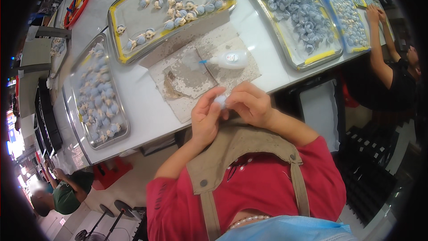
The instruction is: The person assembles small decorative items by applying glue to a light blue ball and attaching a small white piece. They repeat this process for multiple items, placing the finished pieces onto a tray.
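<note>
Just past the table's near edge, in front of my apron, I hold a small light-blue piece (220, 101) between both hands. My left hand (206, 117) pinches it from the left between thumb and fingers. My right hand (252, 103) closes on its right side with bent fingertips. The fingers cover part of the piece, so its full shape is hidden. Beyond my hands, a white squeeze bottle (232, 60) with a blue nozzle lies on its side, nozzle to the left. Under it is a stained, worn cardboard sheet (187, 69).
A metal tray (111, 22) of small blue-and-cream figures stands at the back; another tray (126, 127) of figures is at left. At right, a tray (318, 62) carries loose blue curved pieces. Co-workers sit at far right (379, 62) and lower left (71, 189).
</note>
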Motion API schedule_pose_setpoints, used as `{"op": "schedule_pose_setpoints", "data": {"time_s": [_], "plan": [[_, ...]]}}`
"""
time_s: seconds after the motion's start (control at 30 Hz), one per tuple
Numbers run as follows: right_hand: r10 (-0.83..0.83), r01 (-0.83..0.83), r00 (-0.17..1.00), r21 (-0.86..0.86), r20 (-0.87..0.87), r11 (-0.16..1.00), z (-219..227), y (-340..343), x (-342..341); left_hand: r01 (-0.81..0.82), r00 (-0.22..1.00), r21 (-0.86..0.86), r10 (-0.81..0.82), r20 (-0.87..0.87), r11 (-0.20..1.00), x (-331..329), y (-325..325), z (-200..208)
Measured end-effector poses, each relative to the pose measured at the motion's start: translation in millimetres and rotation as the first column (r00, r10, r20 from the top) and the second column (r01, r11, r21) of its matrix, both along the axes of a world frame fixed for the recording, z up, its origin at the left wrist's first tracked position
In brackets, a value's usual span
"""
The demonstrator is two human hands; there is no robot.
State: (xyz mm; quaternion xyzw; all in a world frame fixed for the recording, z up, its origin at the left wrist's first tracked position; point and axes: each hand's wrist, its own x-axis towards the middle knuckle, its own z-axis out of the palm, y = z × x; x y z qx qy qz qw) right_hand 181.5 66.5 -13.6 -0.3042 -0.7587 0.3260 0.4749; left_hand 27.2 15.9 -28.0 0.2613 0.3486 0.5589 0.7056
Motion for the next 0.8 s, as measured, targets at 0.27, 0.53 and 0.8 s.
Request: {"op": "schedule_pose_setpoints", "data": {"time_s": [0.27,0.53,0.8], "plan": [[0.031,-0.031,0.999,0.022,0.037,0.999,14,6,4,-0.006,1.0,0.039,0.005,0.018,0.999,2,3,2],[0.037,-0.037,0.999,-0.063,-0.007,0.997,9,7,2,0.002,0.998,0.015,-0.003,0.06,1.0,1,4,2],[0.13,-0.139,0.99,-0.247,-0.054,0.959,12,11,14,-0.03,0.992,0.031,0.026,0.123,0.999,4,7,8]]}}
